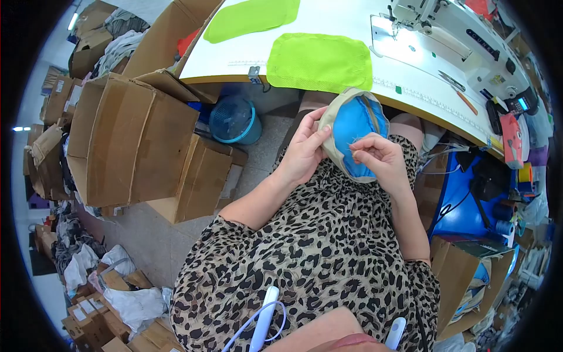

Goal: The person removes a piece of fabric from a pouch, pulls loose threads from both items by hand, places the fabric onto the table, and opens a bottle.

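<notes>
In the head view, a beige fabric piece (338, 108) with a bright blue lining (352, 123) is held over my lap, its hollow side facing me. It is shaped like a shallow cap or pouch; I cannot tell which. A brown strip runs along the inside. My left hand (309, 144) grips its left rim, thumb on the near side. Over the lower part of the lining, the fingertips of my right hand (382, 159) are pinched together. Fine pale threads (355, 141) stick out at those fingertips.
Ahead is a white sewing table (246, 58) with lime-green fabric panels (319, 61), a sewing machine (487, 44), and tweezers (451, 79) beside an orange-handled tool (467, 102). Cardboard boxes (135, 141) and a blue basket (234, 120) are left; another box (457, 281) stands right.
</notes>
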Tool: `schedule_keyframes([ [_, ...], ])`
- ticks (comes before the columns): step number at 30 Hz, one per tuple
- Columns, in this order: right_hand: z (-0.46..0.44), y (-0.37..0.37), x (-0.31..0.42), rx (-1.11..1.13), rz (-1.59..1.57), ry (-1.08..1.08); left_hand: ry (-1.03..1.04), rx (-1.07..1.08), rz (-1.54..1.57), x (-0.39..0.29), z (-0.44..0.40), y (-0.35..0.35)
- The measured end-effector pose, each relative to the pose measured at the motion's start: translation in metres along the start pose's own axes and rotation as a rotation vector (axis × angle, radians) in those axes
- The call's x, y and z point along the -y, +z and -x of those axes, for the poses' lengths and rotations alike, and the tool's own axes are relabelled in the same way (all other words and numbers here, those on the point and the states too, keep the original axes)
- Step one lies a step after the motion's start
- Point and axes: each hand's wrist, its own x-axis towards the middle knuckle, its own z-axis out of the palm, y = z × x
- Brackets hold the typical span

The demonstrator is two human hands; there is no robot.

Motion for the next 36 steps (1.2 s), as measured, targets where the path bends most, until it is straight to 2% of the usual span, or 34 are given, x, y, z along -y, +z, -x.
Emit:
schedule_keyframes([
  [4, -0.001, 0.008, 0.003, -0.008, 0.149, 0.031, 0.023, 0.016, -0.061, 0.001, 0.004, 0.004],
  [11, 0.000, 0.011, -0.002, 0.029, 0.233, 0.051, 0.122, 0.100, -0.170, 0.009, 0.002, 0.000],
  [13, 0.001, 0.008, -0.004, 0.078, 0.057, 0.071, 0.098, 0.101, -0.163, 0.005, 0.003, 0.002],
  [15, 0.002, 0.001, 0.004, 0.113, -0.125, 0.020, 0.104, 0.094, -0.147, 0.004, 0.002, 0.000],
  [16, 0.003, -0.006, 0.008, 0.127, -0.113, -0.045, 0.108, 0.085, -0.131, 0.003, 0.002, -0.001],
  [21, 0.010, -0.036, 0.020, -0.029, -0.219, -0.196, 0.121, -0.080, -0.049, -0.033, -0.003, -0.016],
  [26, 0.020, -0.063, 0.025, -0.153, -0.355, -0.243, 0.306, -0.120, 0.166, -0.079, -0.019, -0.058],
  [27, 0.020, -0.066, 0.024, -0.184, -0.387, -0.227, 0.371, -0.239, 0.154, -0.089, -0.024, -0.067],
  [28, 0.021, -0.067, 0.023, -0.219, -0.417, -0.210, 0.413, -0.243, 0.190, -0.103, -0.026, -0.072],
  [32, 0.022, -0.066, 0.014, -0.189, -0.431, -0.110, 0.632, -0.375, 0.334, -0.139, -0.059, -0.113],
  [36, 0.020, -0.063, 0.008, -0.143, -0.400, -0.065, 0.701, -0.325, 0.395, -0.153, -0.090, -0.144],
])
